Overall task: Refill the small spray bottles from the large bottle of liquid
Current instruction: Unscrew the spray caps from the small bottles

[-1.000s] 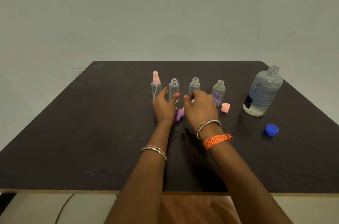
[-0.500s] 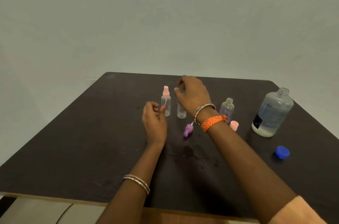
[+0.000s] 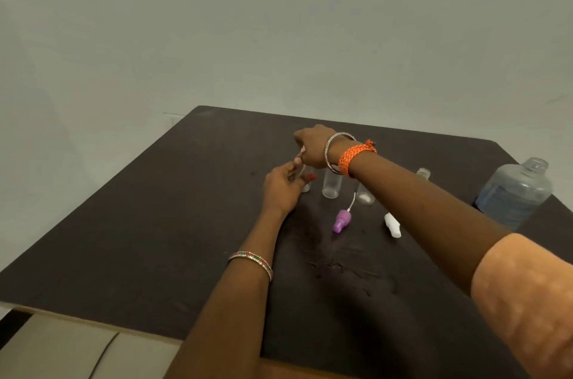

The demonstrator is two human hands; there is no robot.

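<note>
On the dark table (image 3: 124,239), the left hand (image 3: 280,189) sits furthest left, its fingers curled round the leftmost small spray bottle (image 3: 306,184), which is mostly hidden behind them; only a sliver of its clear body shows. Just above it, the right hand (image 3: 313,146) reaches across with fingers bent down over the top of that same bottle, seemingly gripping its spray head, though the head itself is blurred and covered. A bangle (image 3: 331,153) and an orange braided wristband (image 3: 355,155) circle the right wrist. Next comes an uncapped clear small bottle (image 3: 331,186) standing upright, then another (image 3: 365,195) partly behind the forearm. In front of these lie a purple spray head (image 3: 342,220) with its thin tube, on its side, and a white spray head (image 3: 392,225) beside the arm. Further right, a fourth bottle's open neck (image 3: 423,173) peeks over the arm. At the far right stands the large bottle of liquid (image 3: 514,189), uncapped, well apart from the hands
</note>
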